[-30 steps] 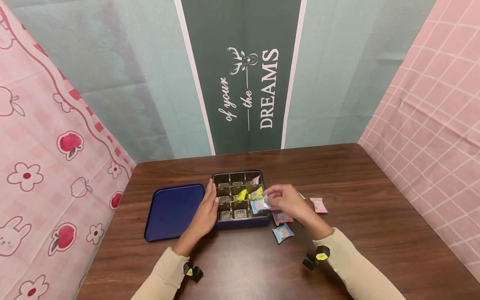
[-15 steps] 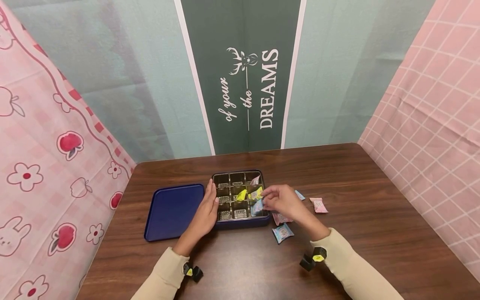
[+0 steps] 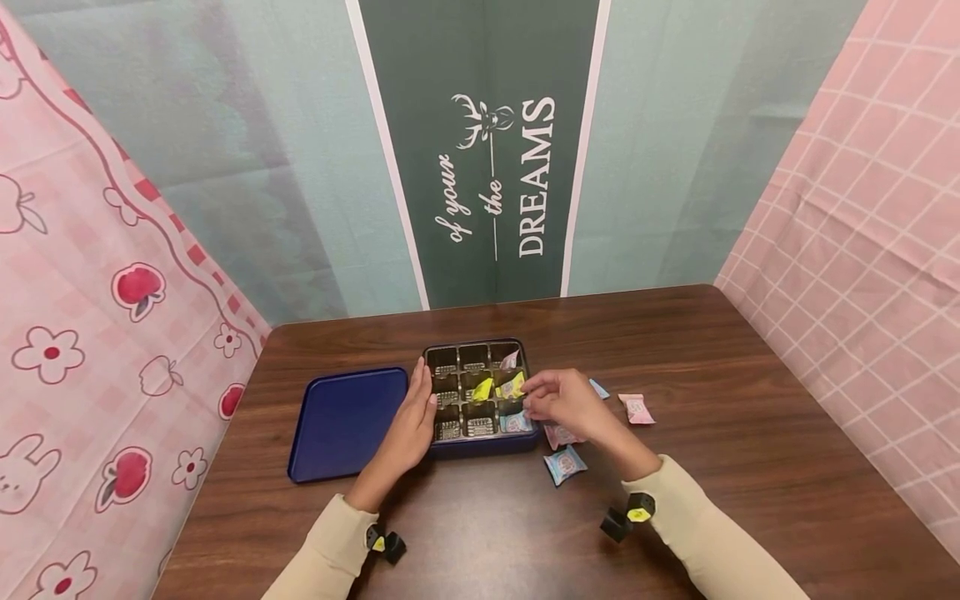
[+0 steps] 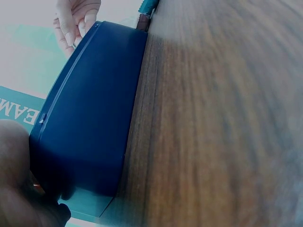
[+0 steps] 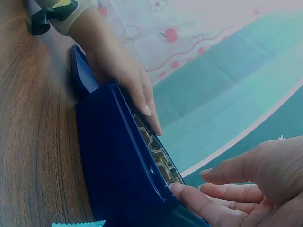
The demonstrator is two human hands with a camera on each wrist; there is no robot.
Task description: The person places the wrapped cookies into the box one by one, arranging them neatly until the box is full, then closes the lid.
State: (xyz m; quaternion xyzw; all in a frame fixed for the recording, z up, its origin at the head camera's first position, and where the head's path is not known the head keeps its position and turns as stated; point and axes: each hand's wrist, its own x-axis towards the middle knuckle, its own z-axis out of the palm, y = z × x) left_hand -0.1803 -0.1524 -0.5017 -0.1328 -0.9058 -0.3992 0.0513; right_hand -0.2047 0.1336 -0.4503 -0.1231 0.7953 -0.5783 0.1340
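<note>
A dark blue box (image 3: pixel 480 448) holds a tray of small compartments with wrapped candies in its right and middle ones. My left hand (image 3: pixel 411 423) rests with straight fingers along the box's left side. At the right rim is my right hand (image 3: pixel 564 402), its thumb and fingertips apart with nothing between them in the right wrist view. Just under those fingertips, a blue-wrapped candy (image 3: pixel 514 422) lies in the front right compartment. Yellow-wrapped candies (image 3: pixel 482 389) sit in the middle and middle-right compartments, and a pink-wrapped candy (image 3: pixel 510 360) in the back right one.
The blue lid (image 3: pixel 348 425) lies left of the box on the wooden table (image 3: pixel 480 533). Right of the box are loose candies: a blue one (image 3: pixel 565 465) in front, pink ones (image 3: pixel 637 409), and another blue one (image 3: pixel 598 388) partly behind the right hand.
The blue-wrapped candy has gone from the right hand's fingers down into the front right compartment, and the fingers have let it go. The left hand has stayed on the box.
</note>
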